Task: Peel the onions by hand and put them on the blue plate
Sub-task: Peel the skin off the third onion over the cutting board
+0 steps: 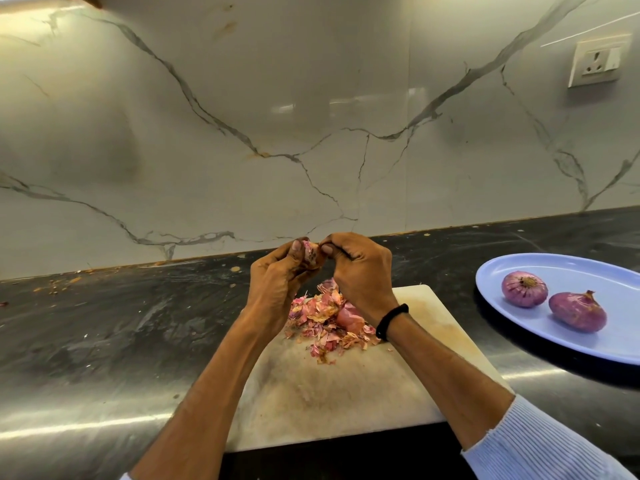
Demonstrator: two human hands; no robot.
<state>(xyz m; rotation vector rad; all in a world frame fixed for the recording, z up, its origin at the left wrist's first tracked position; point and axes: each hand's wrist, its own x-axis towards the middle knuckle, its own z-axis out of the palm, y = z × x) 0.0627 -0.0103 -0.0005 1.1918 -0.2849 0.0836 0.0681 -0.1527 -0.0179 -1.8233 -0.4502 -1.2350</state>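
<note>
Head view.
- Item 1: onion [311,252], part-skinned, held in air above far end of cutting board [329,400]. L hand [277,278] curled round it. R hand [360,271] fingers curled, thumb + finger pinching skin at its top.
- Item 2: blue plate [571,268] on bench [104,341], right side, apart from board. Holds far peeled onion [524,288] and near peeled onion [577,311], close, not touching.
- Item 3: skin pile [325,317] on board, below hands.
- Item 4: black band [391,322], R wrist.
</note>
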